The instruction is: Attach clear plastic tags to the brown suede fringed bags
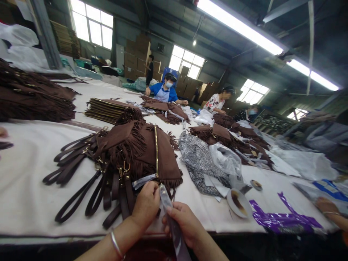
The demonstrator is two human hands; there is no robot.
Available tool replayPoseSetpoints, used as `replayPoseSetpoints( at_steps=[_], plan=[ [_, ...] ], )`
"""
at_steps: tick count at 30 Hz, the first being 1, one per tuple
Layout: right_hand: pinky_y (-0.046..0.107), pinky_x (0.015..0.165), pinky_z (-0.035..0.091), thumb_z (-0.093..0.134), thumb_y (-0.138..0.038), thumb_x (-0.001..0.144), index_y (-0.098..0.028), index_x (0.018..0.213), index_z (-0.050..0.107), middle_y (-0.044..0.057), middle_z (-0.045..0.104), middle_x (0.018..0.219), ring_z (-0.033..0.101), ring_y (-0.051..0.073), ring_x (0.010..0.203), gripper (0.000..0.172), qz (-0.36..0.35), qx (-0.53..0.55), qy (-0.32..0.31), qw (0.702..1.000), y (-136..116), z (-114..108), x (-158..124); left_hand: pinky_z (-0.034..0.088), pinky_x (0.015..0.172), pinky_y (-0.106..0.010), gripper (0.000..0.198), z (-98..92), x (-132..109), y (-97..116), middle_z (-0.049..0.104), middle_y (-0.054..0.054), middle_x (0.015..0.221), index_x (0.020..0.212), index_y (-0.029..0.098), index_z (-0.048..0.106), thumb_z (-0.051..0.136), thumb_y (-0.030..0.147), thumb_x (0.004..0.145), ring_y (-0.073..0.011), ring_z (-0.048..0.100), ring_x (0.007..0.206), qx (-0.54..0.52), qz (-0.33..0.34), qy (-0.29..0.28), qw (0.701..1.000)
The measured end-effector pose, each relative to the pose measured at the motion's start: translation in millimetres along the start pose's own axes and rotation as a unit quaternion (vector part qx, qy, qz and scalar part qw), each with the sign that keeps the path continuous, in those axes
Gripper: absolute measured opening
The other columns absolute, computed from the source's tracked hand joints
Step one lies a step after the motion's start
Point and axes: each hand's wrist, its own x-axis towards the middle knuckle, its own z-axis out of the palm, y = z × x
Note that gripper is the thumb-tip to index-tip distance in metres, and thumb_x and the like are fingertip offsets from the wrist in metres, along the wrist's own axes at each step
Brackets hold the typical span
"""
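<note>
My left hand (146,201) is closed in a pinch at the lower end of the gold zip (156,150) on a brown fringed bag (169,163); its fingertips partly hide what they grip there. My right hand (183,221) is closed around a dark strap in a clear plastic sleeve (176,237). The strap's upper end reaches the bag's corner beside my left fingers. Another plastic-wrapped piece (144,181) lies just above my left hand. More brown fringed bags (119,139) are heaped to the left, with looped wrist straps (77,199) and gold clasps spread toward me.
Stacked bags (108,110) and a larger pile (32,94) stand left. To the right lie grey speckled cloth (199,159), a white bowl (239,203), a tape roll (256,185) and a purple packet (282,217). Co-workers (164,90) sit across the table; another person's hand (327,206) is far right.
</note>
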Motion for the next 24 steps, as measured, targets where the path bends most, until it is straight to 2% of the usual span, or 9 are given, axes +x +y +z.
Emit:
replayPoseSetpoints(
  at_steps=[4,9,12,16,19,22,24],
  plan=[
    [0.02,0.037,0.043,0.068,-0.051,0.072,-0.013,0.092,0.053,0.007,0.068,0.071,0.06,0.013,0.044,0.045,0.03,0.051,-0.028,0.998,2,2,-2,0.043,0.073,-0.034,0.016,1.3,5,2,0.057,-0.004,0.076,0.075,0.021,0.051,0.04,0.02,0.086,-0.0204,0.056,0.075,0.04,0.0,-0.002,0.999],
    [0.021,0.038,0.044,0.071,-0.044,0.067,-0.014,0.085,0.053,0.004,0.066,0.065,0.058,0.013,0.044,0.04,0.043,0.093,0.01,0.995,4,15,13,0.042,0.073,-0.034,0.018,-5.3,9,2,0.059,-0.004,0.074,0.076,0.021,0.054,0.039,0.021,0.086,-0.0211,0.057,0.074,0.084,0.002,-0.013,0.996],
    [0.019,0.036,0.04,0.073,-0.038,0.064,-0.014,0.08,0.053,0.002,0.063,0.059,0.055,0.011,0.04,0.035,0.011,0.083,0.042,0.996,7,21,18,0.044,0.075,-0.034,0.019,-11.7,10,-2,0.064,-0.005,0.077,0.082,0.02,0.06,0.042,0.024,0.086,-0.0207,0.06,0.076,0.04,-0.024,-0.026,0.999],
    [0.018,0.034,0.036,0.071,-0.04,0.065,-0.013,0.077,0.054,0.005,0.066,0.06,0.057,0.013,0.04,0.033,0.008,0.026,0.037,0.999,16,20,6,0.047,0.081,-0.033,0.025,-17.6,11,-1,0.07,-0.007,0.094,0.097,0.019,0.066,0.048,0.029,0.082,-0.022,0.063,0.089,-0.072,-0.117,-0.054,0.989],
    [0.019,0.036,0.037,0.07,-0.043,0.067,-0.013,0.076,0.054,0.006,0.067,0.062,0.058,0.013,0.041,0.034,0.002,0.001,0.041,0.999,20,17,-10,0.049,0.07,-0.032,0.027,-14.8,13,7,0.07,-0.008,0.093,0.094,0.018,0.067,0.054,0.036,0.079,-0.024,0.064,0.087,-0.174,-0.239,-0.083,0.952],
    [0.019,0.039,0.039,0.069,-0.043,0.068,-0.012,0.077,0.055,0.007,0.068,0.064,0.06,0.013,0.044,0.035,-0.014,-0.014,0.048,0.999,19,13,-20,0.048,0.061,-0.03,0.029,-6.7,18,17,0.069,-0.008,0.082,0.083,0.015,0.065,0.062,0.042,0.074,-0.022,0.065,0.073,-0.296,-0.36,-0.114,0.877],
    [0.019,0.039,0.039,0.069,-0.044,0.069,-0.012,0.078,0.056,0.007,0.068,0.064,0.06,0.013,0.045,0.036,-0.017,-0.018,0.045,0.999,18,9,-22,0.048,0.06,-0.03,0.032,-0.9,22,21,0.068,-0.008,0.08,0.081,0.014,0.064,0.065,0.043,0.07,-0.0198,0.064,0.066,-0.35,-0.397,-0.127,0.839]
  ],
)
